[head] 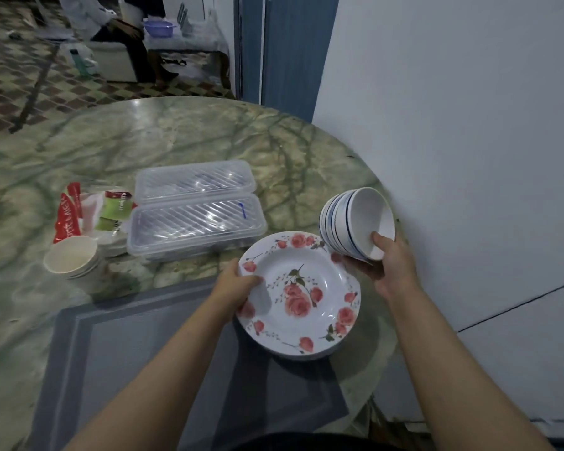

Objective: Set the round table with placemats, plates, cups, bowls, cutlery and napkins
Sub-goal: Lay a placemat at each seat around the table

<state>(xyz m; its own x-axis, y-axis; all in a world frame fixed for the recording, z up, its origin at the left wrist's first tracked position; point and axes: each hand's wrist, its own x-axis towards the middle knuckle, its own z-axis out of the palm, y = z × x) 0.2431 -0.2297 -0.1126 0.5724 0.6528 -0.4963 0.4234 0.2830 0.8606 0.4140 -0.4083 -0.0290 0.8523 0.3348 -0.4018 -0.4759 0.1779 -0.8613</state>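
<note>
A round bench (176,131) of green-veined marble fills most of the view, set against a pale wall (453,109) at three o'clock, with a blue door frame (287,53) at twelve and a patterned tile floor (10,76) at ten to eleven, where a seated person's legs and a lilac tub (158,27) show in the distance. A grey placemat (118,346) lies on the near edge at six to seven o'clock. On it, toward its right side, sits a stack of rose-patterned plates (302,297); the left hand (238,284) grips the stack's rim at nine o'clock, thumb curled over the top plate. The right hand (388,265) holds a tilted stack of white bowls (355,219) with blue stripes at about two o'clock from the plates, thumb inside the topmost bowl, fingers wrapped beneath. Behind the plates, toward eleven o'clock, two clear lidded boxes (196,216) lie side by side. Left of them are red and green napkin packets (88,209), and a stack of paper cups (74,258) lies tipped on its side at nine o'clock.
</note>
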